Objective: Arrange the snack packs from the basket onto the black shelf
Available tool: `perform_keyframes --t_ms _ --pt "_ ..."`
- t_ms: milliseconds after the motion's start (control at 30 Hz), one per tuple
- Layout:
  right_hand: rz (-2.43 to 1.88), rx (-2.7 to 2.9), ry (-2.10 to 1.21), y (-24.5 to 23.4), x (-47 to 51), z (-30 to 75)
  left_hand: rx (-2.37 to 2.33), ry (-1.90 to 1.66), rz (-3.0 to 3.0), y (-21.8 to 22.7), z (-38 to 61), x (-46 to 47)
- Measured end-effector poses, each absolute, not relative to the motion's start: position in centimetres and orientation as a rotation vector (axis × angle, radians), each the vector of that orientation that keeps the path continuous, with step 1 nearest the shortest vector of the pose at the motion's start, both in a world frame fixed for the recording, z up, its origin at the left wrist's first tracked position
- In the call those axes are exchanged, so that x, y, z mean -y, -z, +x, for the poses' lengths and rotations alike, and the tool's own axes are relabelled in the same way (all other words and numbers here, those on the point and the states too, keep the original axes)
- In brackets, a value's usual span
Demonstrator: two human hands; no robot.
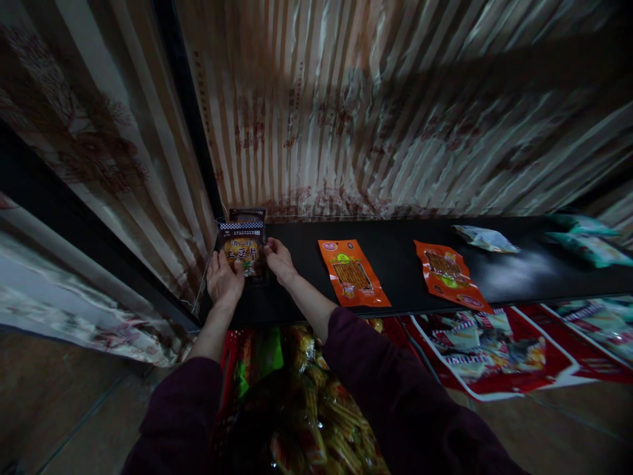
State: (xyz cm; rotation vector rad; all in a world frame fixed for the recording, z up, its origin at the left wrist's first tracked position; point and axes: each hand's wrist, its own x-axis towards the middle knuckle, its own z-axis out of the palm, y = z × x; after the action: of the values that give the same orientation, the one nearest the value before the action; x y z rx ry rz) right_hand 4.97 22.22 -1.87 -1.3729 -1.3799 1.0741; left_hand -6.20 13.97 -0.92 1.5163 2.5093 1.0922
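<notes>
A dark bag of potato chips (241,249) stands at the left end of the black shelf (297,264), close to the upright post. My left hand (225,278) holds its left side, with the thumb over the lower front. My right hand (279,259) grips the right edge; some of its fingers are hidden. Behind this bag the top of another dark packet (247,215) shows. To the right, an orange snack packet (353,273) lies flat on the shelf.
Further right lie a second orange packet (449,274), a white packet (486,239) and green-white packets (588,241). Below the shelf are a red basket (228,359) with snack packs and red boxes (524,330) of packets. Curtain fabric (346,119) hangs behind.
</notes>
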Motion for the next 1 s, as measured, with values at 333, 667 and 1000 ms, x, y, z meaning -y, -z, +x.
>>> perform_keyframes --t_ms 333,667,1000 --pt "-1.314 1.458 -0.94 -0.3 -16.5 8.2 -2.19 -1.396 1.849 -2.2 -2.1 -8.8" --pt "-1.263 1.46 -1.016 0.5 -6.2 13.0 -1.878 -1.015 2.006 -0.6 3.0 0.7" --pt "-1.482 1.49 -1.102 3.3 2.2 16.6 -1.883 -0.67 1.957 2.8 5.4 7.3"
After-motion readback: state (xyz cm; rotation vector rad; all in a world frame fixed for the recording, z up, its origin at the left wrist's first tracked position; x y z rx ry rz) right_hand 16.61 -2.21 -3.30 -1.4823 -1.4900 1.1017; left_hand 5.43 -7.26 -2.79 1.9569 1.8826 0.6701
